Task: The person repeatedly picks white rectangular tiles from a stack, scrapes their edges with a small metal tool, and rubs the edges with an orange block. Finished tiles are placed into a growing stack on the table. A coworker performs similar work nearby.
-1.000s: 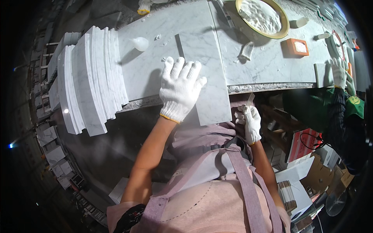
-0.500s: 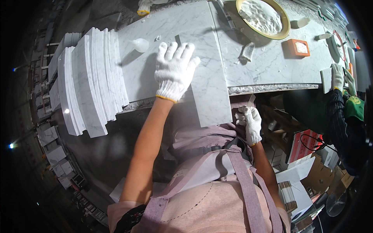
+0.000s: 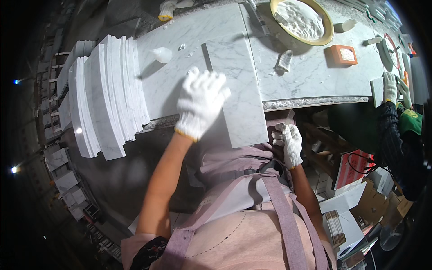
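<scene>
A long grey-veined white marble tile (image 3: 238, 85) lies on the workbench, its near end jutting past the front edge toward my waist. My left hand (image 3: 201, 101), in a white knitted glove, is at the tile's left edge. It is open, its fingers loosely bent and a little blurred. Below the bench edge, right of the tile, my gloved right hand (image 3: 291, 143) is closed. Between its fingertips it pinches a small, thin, translucent flat piece (image 3: 290, 117), whose kind I cannot make out.
A stack of marble tiles (image 3: 108, 96) stands at the left. The marble-topped bench (image 3: 310, 83) bears a yellow-rimmed bowl of white paste (image 3: 300, 20), an orange block (image 3: 344, 55), a white finger-like cloth piece (image 3: 284, 60) and a small bottle (image 3: 162, 55). At the right, a co-worker's gloved hands (image 3: 390, 87) hold a tile.
My left hand has drawn back toward me along the tile, its fingers bending from spread flat. The tile and my right hand have barely moved.
</scene>
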The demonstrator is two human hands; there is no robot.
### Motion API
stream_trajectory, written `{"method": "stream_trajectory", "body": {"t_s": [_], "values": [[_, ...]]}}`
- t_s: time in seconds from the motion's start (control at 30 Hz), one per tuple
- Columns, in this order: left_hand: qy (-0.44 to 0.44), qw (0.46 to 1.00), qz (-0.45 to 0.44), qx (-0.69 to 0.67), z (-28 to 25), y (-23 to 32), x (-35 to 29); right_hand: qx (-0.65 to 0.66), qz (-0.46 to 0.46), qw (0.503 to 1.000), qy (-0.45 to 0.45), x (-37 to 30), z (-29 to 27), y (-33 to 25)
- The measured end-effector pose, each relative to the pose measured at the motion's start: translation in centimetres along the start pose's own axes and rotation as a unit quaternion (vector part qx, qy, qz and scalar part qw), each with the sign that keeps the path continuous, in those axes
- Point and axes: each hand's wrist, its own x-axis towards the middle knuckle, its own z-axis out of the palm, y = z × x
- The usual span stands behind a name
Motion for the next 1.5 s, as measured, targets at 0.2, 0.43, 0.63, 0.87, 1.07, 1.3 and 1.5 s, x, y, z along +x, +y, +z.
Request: {"method": "stream_trajectory", "body": {"t_s": [0.2, 0.43, 0.63, 0.87, 1.07, 1.3, 1.5], "values": [[-0.012, 0.989, 0.020, -0.146, -2.8, 6.3, -7.6, -0.044, 0.008, 0.999, -0.001, 0.4, -0.7, 0.4], [-0.118, 0.926, -0.229, -0.275, -1.7, 6.0, -12.4, -0.083, -0.034, 0.996, -0.004, 0.2, -0.6, 0.5], [-0.211, 0.791, -0.429, -0.382, 0.2, 3.8, -12.9, -0.078, -0.056, 0.995, -0.006, 0.2, -0.5, 0.5], [-0.163, 0.783, -0.447, -0.401, 1.3, 4.9, -12.2, -0.018, -0.017, 1.000, -0.006, 0.0, -0.5, 0.3], [-0.156, 0.738, -0.479, -0.449, 1.8, 4.7, -11.4, 0.001, -0.020, 1.000, -0.003, -0.1, 0.0, 0.0], [-0.168, 0.718, -0.503, -0.451, 1.9, 5.3, -10.9, -0.014, -0.017, 1.000, 0.021, -0.4, 0.4, -0.3], [-0.185, 0.704, -0.505, -0.464, 1.7, 5.6, -10.5, -0.077, -0.040, 0.995, 0.044, 0.1, 0.1, 0.1]]}}
